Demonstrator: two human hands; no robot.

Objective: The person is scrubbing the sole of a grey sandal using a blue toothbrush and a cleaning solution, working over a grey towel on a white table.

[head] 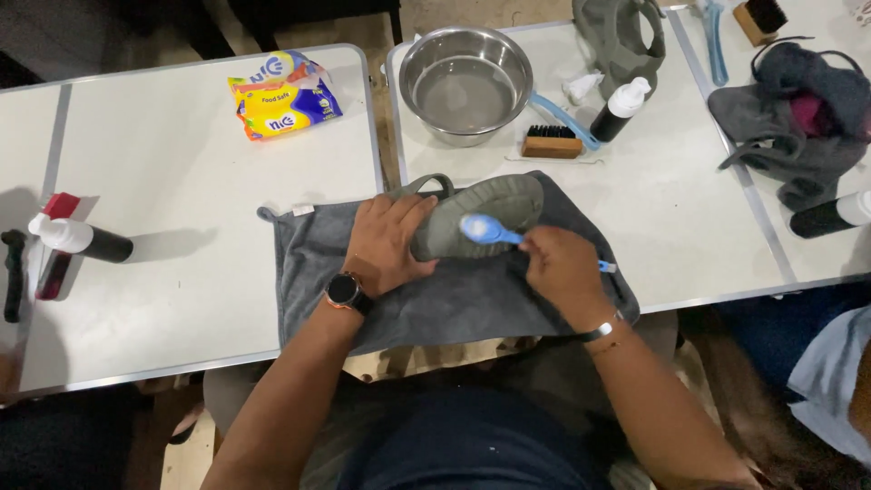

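A grey-green clog shoe (485, 210) lies sole up on a grey towel (454, 299) spread across the gap between two white tables. My left hand (386, 245) presses on the shoe's heel end and holds it steady. My right hand (561, 265) grips a blue toothbrush (490, 231), whose foamy head rests on the sole. A smartwatch is on my left wrist, a bracelet on my right.
A steel bowl of water (465, 83), a wooden brush (552, 142), a black bottle with white cap (621, 111) and a second grey shoe (620, 36) stand behind. A yellow packet (283, 95) lies left. Another bottle (77, 239) sits far left; a grey bag (798, 118) right.
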